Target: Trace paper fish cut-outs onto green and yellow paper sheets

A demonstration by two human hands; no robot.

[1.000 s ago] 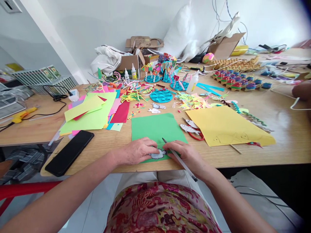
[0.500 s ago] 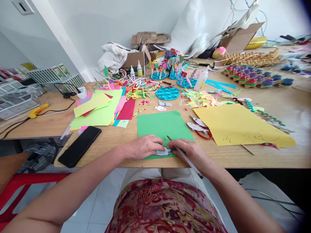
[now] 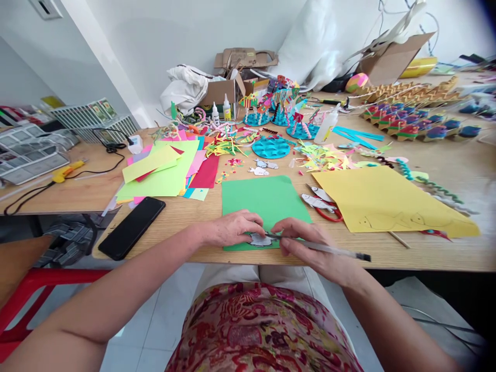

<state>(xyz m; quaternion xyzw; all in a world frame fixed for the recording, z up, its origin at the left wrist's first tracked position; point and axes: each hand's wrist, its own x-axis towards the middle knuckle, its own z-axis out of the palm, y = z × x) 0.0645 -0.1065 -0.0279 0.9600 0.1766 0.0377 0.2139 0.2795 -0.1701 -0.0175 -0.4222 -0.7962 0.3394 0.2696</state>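
Note:
On the green paper (image 3: 263, 194) in front of me lies a small grey-white paper fish cutout (image 3: 260, 239), close to the table's front edge. The fingers of my left hand (image 3: 236, 228) are bent and press the cutout down against the paper. My right hand (image 3: 306, 245) grips a pen (image 3: 333, 249) with a clear barrel and dark end cap. The pen lies nearly level, its writing end at the tail side of the cutout and its cap toward the right. My fingers partly cover the cutout, and the pen's exact contact point is too small to make out.
Right of the green paper lie red-handled scissors (image 3: 329, 216), fish cutouts (image 3: 318, 202) and yellow paper (image 3: 387, 199). A phone (image 3: 132, 227) and coloured sheets (image 3: 158, 173) are left. Glue bottles (image 3: 327, 126), paper scraps (image 3: 325, 155) and a blue disc (image 3: 270, 147) stand behind.
My right hand has turned the pen from a steep slant to nearly level, its capped end swinging up and right. My left hand still presses on the fish cutout. The view has shifted slightly.

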